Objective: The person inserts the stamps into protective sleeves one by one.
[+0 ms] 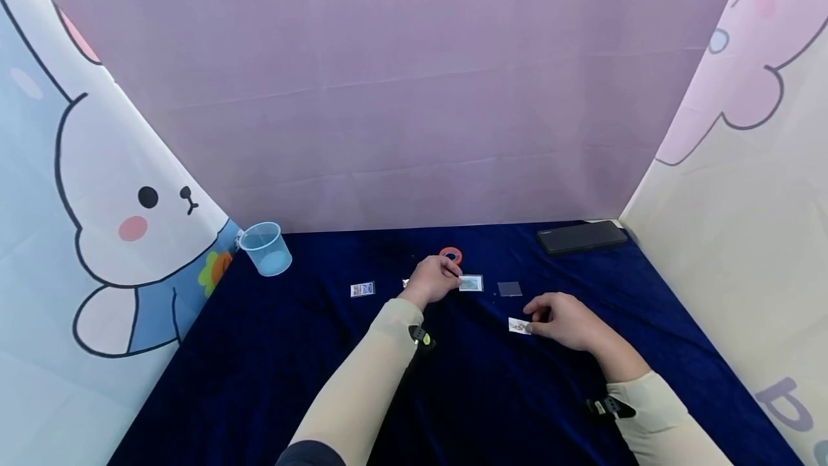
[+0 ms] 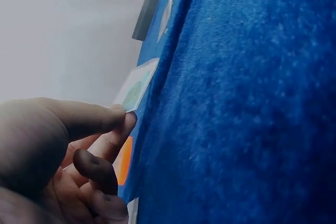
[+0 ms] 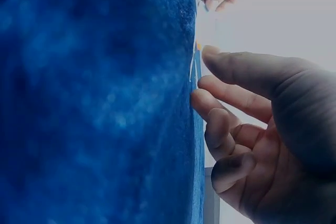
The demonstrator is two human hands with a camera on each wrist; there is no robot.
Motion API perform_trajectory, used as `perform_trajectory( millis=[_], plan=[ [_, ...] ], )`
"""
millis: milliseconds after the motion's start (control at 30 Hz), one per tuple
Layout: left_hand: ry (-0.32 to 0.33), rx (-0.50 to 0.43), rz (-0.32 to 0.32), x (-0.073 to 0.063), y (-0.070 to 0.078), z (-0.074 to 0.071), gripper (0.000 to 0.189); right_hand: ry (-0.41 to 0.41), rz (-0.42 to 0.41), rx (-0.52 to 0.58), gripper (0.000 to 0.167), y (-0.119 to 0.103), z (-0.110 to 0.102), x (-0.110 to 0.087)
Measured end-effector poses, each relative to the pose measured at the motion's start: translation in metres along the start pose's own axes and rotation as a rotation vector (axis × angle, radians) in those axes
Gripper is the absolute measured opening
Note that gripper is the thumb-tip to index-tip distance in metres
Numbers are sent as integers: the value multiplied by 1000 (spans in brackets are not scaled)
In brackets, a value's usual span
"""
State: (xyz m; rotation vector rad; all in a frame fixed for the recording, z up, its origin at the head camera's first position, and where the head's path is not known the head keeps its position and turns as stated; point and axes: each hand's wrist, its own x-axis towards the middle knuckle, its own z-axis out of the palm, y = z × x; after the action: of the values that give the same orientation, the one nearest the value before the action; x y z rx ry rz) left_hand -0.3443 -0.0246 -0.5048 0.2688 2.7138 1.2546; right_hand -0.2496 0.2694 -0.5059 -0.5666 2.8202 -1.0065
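Observation:
My left hand pinches the near-left edge of a small sleeved card between thumb and forefinger. In the left wrist view the card shows a pale green picture with a clear border, tilted up beside the cloth. My right hand is low over the cloth at a small white picture card, its thumb overlapping the card's right end. From the right wrist, the thumb and fingers stand apart. Just behind the right hand lies a dark square piece.
Another picture card lies to the left, and one more is mostly hidden behind my left hand. A red-orange ring is just beyond that hand. A blue translucent cup stands back left; a black flat case lies back right. Dark blue cloth covers the table.

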Motion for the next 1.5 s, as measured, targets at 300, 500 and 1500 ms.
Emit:
perform_trajectory(
  millis=[300,500,1500],
  plan=[
    [24,154,-26,4,3,5,10,30,-26,-76,22,-1,5,2],
    [46,228,-39,5,4,6,11,48,-23,-120,18,-1,8,2],
    [9,281,104,3,25,26,8,203,56,110,12,33,-29,-20]
  ],
)
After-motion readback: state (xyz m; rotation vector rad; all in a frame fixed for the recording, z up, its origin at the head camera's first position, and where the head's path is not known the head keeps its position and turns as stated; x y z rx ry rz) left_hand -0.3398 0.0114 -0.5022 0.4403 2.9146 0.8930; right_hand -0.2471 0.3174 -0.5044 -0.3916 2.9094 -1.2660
